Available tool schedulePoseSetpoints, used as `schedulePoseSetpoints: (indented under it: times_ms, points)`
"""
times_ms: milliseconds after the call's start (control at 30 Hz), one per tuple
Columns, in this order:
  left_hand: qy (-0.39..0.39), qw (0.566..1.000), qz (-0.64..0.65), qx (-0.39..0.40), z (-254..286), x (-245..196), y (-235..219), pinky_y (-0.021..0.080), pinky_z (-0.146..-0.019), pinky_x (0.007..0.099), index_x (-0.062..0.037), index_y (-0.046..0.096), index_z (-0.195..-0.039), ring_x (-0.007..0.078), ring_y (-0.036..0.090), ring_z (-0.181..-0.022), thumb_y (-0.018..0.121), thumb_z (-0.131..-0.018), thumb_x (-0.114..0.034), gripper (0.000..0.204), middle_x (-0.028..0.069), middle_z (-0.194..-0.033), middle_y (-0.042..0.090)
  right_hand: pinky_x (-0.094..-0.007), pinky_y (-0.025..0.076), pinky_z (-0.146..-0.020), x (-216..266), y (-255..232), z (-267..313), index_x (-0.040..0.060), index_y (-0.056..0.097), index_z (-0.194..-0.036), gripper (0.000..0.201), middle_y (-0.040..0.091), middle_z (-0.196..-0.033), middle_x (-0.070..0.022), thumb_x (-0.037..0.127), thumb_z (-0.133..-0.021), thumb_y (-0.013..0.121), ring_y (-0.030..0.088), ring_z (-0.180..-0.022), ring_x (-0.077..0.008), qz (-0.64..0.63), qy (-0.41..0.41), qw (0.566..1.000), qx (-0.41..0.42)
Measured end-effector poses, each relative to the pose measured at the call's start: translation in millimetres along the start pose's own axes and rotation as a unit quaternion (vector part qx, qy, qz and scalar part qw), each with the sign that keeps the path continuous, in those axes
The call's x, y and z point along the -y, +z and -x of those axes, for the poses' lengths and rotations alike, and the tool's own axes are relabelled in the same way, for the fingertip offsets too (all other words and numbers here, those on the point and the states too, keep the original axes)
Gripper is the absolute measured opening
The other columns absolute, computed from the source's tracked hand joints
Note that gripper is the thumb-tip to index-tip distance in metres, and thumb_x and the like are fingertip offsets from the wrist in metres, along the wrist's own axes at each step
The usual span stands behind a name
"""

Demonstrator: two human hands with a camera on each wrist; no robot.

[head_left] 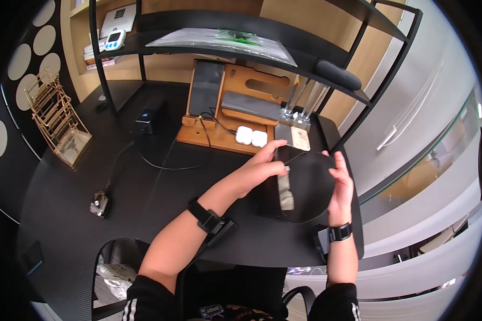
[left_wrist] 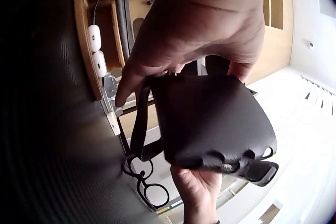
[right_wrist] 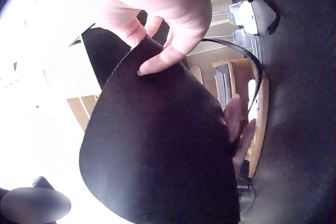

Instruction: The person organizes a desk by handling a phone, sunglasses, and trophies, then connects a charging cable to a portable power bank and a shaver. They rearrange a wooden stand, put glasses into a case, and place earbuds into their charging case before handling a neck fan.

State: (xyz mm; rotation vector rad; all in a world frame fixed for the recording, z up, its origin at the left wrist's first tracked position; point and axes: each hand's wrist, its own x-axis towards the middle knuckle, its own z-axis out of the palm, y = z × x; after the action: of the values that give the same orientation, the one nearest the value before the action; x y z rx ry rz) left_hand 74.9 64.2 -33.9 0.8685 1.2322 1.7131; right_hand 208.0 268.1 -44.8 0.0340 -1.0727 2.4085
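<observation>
A small black leather bag [left_wrist: 215,119] with a strap [left_wrist: 140,129] and slotted lower edge is held up over the right part of the desk. My left hand [head_left: 260,171] grips one side of it, thumb near the opening. My right hand [head_left: 341,184] pinches the edge of the wide rounded flap [right_wrist: 157,129], with a finger on the near face and others behind. A pale, crinkled strip [head_left: 286,190] shows beside the flap in the head view. The inside of the bag is mostly hidden.
A wooden stand [head_left: 198,134] with white earbud cases [head_left: 244,135] is behind the hands. Black glasses [left_wrist: 156,194] lie by the right edge. A gold rack [head_left: 59,120] stands at left, a small clear-and-dark object [head_left: 98,204] nearer. A shelf [head_left: 198,51] spans the back.
</observation>
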Motion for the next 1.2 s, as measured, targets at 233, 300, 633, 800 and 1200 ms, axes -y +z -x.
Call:
schedulePoseSetpoints:
  times_ms: [233, 300, 633, 800, 1200]
  points:
    - [0.028, 0.999, -0.009, -0.013, 22.4, -35.3, -4.3, 0.039, -0.095, 0.0318, -0.0127, 0.034, -0.141, 0.017, 0.049, -0.113, 0.052, -0.079, -0.009, 0.064, 0.0111, -0.129, 0.049, -0.0424, 0.053, -0.091, 2.7, 13.1, 4.5, 0.0053, 0.046, -0.123, 0.048, 0.054, -0.125, -0.0196, -0.011, -0.078, 0.047, 0.06, -0.107, -0.0323, -0.032, 0.024, 0.995, 0.089]
    - [0.02, 0.999, -0.034, -0.025, 28.6, -40.8, -7.2, 0.039, -0.095, 0.0308, -0.0122, 0.036, -0.14, 0.0169, 0.05, -0.112, 0.058, -0.081, -0.01, 0.063, 0.0115, -0.128, 0.049, -0.0408, 0.053, -0.091, -4.3, 17.6, 5.4, 0.0039, 0.044, -0.124, 0.049, 0.055, -0.123, -0.0186, -0.012, -0.078, 0.048, 0.061, -0.105, -0.03, -0.025, 0.023, 0.995, 0.099]
    - [0.138, 0.932, -0.259, -0.212, 86.2, -88.0, -58.9, 0.038, -0.097, 0.0291, -0.0069, 0.049, -0.127, 0.0162, 0.049, -0.112, 0.076, -0.075, -0.011, 0.059, 0.0079, -0.117, 0.055, -0.0332, 0.058, -0.065, -12.9, 7.2, 2.2, 0.0042, 0.048, -0.124, 0.038, 0.059, -0.117, -0.0197, 0.021, -0.09, 0.051, 0.065, -0.083, -0.0218, -0.008, 0.15, 0.986, 0.075]
    - [0.171, 0.852, -0.338, -0.361, 165.0, -136.7, -118.2, 0.043, -0.089, 0.0278, -0.0058, 0.049, -0.129, 0.0145, 0.054, -0.101, 0.073, -0.079, -0.013, 0.057, 0.0095, -0.111, 0.057, -0.0288, 0.053, -0.063, -14.6, 9.5, 2.6, 0.0045, 0.051, -0.121, 0.036, 0.062, -0.11, -0.0175, 0.022, -0.089, 0.049, 0.06, -0.075, -0.0165, -0.008, 0.143, 0.989, 0.038]
    - [-0.062, 0.71, -0.515, -0.477, 298.2, -107.3, -259.5, 0.038, -0.1, 0.0314, -0.0015, 0.049, -0.129, 0.0235, 0.051, -0.116, 0.066, -0.071, -0.009, 0.061, 0.0132, -0.123, 0.055, -0.0294, 0.053, -0.062, -23.5, 1.7, -6.4, 0.0042, 0.057, -0.112, 0.029, 0.066, -0.1, -0.0147, 0.022, -0.091, 0.05, 0.061, -0.07, -0.0158, -0.017, 0.177, 0.983, 0.05]
